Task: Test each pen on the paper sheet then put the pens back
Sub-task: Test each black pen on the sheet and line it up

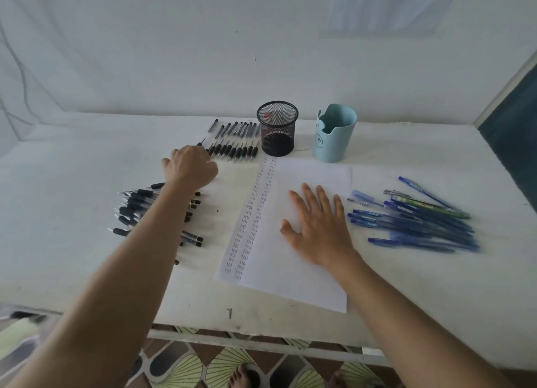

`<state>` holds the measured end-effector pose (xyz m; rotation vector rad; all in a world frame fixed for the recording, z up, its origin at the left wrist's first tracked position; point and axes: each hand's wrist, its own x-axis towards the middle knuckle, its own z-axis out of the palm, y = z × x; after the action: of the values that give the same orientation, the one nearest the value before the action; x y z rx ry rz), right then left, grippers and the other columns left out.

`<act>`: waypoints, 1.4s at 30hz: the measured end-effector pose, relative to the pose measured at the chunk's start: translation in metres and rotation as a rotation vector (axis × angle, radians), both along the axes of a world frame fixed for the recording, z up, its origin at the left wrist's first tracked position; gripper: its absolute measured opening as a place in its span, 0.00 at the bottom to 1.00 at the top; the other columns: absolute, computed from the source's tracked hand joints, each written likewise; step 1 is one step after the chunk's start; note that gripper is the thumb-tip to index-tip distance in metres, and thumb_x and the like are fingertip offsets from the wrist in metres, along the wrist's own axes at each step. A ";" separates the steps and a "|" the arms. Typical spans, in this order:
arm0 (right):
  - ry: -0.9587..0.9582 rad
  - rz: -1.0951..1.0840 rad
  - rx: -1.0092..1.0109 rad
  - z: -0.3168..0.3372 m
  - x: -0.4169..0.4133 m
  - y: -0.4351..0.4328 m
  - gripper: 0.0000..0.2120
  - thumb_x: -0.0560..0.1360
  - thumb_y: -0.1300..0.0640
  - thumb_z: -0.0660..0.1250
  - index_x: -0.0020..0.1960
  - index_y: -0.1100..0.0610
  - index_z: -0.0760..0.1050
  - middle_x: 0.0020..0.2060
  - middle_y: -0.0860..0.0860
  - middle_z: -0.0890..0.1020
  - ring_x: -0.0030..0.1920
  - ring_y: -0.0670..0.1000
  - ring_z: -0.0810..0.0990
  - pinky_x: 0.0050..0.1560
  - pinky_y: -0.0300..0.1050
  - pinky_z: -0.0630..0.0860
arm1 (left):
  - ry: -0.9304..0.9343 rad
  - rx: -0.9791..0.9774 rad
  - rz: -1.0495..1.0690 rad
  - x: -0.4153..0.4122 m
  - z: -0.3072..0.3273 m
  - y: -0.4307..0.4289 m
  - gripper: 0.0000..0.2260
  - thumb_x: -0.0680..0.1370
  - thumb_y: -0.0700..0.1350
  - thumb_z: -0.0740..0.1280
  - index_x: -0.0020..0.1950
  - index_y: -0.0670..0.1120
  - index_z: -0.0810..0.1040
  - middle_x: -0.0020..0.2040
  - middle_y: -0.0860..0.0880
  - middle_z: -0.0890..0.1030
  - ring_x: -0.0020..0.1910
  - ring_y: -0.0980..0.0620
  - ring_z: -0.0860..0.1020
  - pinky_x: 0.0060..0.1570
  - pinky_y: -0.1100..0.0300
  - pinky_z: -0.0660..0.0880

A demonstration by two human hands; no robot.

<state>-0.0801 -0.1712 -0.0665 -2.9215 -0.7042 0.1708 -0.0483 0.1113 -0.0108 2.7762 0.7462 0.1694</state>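
Note:
A white paper sheet (308, 172) lies in the middle of the table, with two columns of small written marks (252, 213) down its left side. My right hand (316, 227) presses flat on the sheet, fingers spread. My left hand (190, 166) reaches to the left end of a neat row of black pens (235, 146) at the back; its fingers are curled round a black pen (200, 143) whose end pokes out past the knuckles. A loose pile of black pens (136, 207) lies under my left forearm. Several blue pens (415, 222) lie right of the sheet.
A black mesh pen cup (277, 128) and a light blue cup (334, 133) stand behind the sheet. The table's front edge (261, 332) is near my body, with patterned floor below. A white wall rises behind the table.

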 end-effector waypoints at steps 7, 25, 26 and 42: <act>0.011 0.005 -0.011 0.004 -0.001 0.000 0.43 0.69 0.32 0.33 0.81 0.46 0.45 0.81 0.50 0.44 0.80 0.55 0.39 0.77 0.61 0.36 | 0.071 0.128 -0.002 -0.027 -0.016 -0.003 0.10 0.77 0.36 0.64 0.56 0.43 0.81 0.57 0.43 0.81 0.61 0.42 0.72 0.61 0.48 0.64; 0.013 0.017 -0.015 0.003 -0.001 -0.002 0.43 0.69 0.32 0.31 0.81 0.46 0.43 0.81 0.50 0.43 0.80 0.56 0.40 0.77 0.61 0.36 | -0.573 -0.218 -0.501 -0.061 0.007 -0.089 0.20 0.77 0.62 0.62 0.36 0.50 0.80 0.26 0.56 0.74 0.26 0.63 0.72 0.32 0.64 0.69; 0.012 0.017 -0.014 0.003 -0.001 -0.002 0.43 0.69 0.32 0.31 0.81 0.46 0.44 0.81 0.50 0.44 0.81 0.56 0.40 0.77 0.61 0.37 | -0.557 -0.257 -0.481 -0.064 0.008 -0.093 0.16 0.74 0.61 0.64 0.39 0.51 0.82 0.25 0.56 0.74 0.25 0.62 0.71 0.33 0.65 0.68; 0.412 0.078 -0.009 0.033 -0.014 -0.005 0.37 0.80 0.51 0.56 0.81 0.48 0.36 0.79 0.48 0.33 0.77 0.53 0.28 0.76 0.57 0.30 | -0.866 -1.198 -0.036 -0.058 0.013 -0.099 0.17 0.78 0.31 0.57 0.47 0.46 0.83 0.42 0.45 0.81 0.34 0.50 0.75 0.34 0.57 0.69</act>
<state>-0.0938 -0.1766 -0.0333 -2.7313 -0.7427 0.7570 -0.1061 0.0127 0.0017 1.3621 0.3419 0.6141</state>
